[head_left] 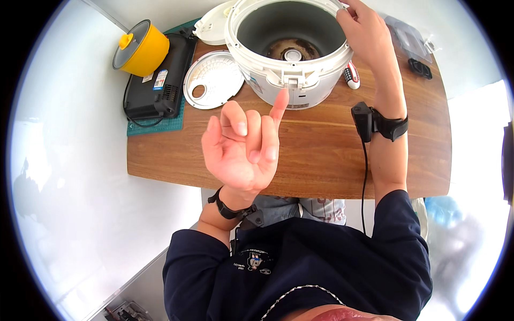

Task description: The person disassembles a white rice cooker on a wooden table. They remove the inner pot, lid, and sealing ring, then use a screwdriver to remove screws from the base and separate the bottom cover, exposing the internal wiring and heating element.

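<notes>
Wooden table, white cooker — grey-walled, brown-stained inside — right hand gripping its rim, left hand empty, half-curled.

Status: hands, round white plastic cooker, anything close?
Left hand: raised, holding nothing. Right hand: at rim of open white plastic cooker. Pale, round perforated plate beside it.

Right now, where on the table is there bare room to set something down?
The widest bare patch of table lies before the cooker, between the left hand and right forearm. Others: between the green mat and left hand; between that forearm and the table's right edge, nearer than the black piece. Back left is crowded: yellow pot, black appliance, pale disc.
</notes>
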`<state>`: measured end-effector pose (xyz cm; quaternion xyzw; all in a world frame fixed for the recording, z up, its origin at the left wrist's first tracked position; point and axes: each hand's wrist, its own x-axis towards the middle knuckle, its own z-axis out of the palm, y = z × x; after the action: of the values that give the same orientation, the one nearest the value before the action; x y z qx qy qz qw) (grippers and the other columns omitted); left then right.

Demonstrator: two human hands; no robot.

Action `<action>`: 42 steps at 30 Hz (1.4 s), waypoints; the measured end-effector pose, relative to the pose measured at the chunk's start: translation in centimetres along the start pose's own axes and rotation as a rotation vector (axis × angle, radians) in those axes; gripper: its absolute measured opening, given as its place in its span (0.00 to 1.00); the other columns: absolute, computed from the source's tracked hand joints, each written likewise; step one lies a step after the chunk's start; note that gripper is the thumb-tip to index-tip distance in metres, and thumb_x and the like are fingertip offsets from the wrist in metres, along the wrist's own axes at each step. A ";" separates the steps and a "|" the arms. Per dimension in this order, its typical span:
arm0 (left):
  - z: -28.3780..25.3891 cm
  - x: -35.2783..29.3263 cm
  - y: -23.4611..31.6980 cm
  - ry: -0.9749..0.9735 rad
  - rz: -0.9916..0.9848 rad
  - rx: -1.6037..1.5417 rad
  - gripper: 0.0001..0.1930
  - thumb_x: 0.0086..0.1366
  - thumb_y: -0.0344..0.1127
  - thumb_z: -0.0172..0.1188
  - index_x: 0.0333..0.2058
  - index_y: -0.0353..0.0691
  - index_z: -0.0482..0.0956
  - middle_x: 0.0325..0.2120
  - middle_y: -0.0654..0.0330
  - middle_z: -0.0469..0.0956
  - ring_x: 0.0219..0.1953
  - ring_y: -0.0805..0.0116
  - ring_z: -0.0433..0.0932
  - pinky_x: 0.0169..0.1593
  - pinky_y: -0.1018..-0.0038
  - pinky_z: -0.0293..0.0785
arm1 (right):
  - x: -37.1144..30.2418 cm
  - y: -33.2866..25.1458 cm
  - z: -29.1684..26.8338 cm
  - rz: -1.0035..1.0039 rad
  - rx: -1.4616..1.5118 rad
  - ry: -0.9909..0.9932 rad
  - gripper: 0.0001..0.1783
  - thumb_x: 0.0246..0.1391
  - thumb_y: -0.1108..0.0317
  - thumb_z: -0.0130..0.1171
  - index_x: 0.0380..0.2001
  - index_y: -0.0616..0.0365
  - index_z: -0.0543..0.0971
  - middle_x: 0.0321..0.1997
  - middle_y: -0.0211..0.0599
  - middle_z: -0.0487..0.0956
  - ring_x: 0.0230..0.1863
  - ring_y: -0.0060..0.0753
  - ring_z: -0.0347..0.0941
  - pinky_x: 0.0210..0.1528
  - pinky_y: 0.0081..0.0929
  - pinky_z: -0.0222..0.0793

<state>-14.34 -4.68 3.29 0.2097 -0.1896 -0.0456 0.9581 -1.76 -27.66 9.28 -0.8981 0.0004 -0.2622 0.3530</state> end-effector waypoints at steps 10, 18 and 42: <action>-0.1 -0.3 -1.1 0.093 -0.021 0.042 0.19 0.76 0.47 0.40 0.28 0.45 0.69 0.11 0.67 0.64 0.21 0.68 0.73 0.81 0.53 0.34 | 0.1 -0.9 -0.9 -0.089 0.305 0.120 0.21 0.62 0.68 0.53 0.55 0.66 0.79 0.31 0.49 0.83 0.30 0.31 0.78 0.35 0.31 0.73; -0.2 -0.1 -1.5 0.110 -0.016 0.053 0.20 0.76 0.48 0.41 0.27 0.44 0.69 0.11 0.67 0.63 0.20 0.69 0.70 0.81 0.57 0.36 | -0.3 -1.0 -0.3 -0.143 0.296 0.149 0.21 0.62 0.68 0.54 0.56 0.67 0.78 0.30 0.47 0.82 0.28 0.29 0.76 0.34 0.30 0.73; -0.6 2.3 -0.5 -0.194 0.660 1.566 0.24 0.51 0.26 0.77 0.46 0.43 0.77 0.40 0.62 0.73 0.37 0.64 0.73 0.45 0.66 0.71 | 0.2 0.2 -0.3 -0.097 0.237 0.115 0.22 0.61 0.67 0.54 0.56 0.65 0.79 0.33 0.50 0.83 0.30 0.33 0.77 0.37 0.33 0.74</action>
<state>-11.99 -5.27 3.43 0.7406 -0.2988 0.3621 0.4807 -1.67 -28.02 9.48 -0.8326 -0.0538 -0.3285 0.4428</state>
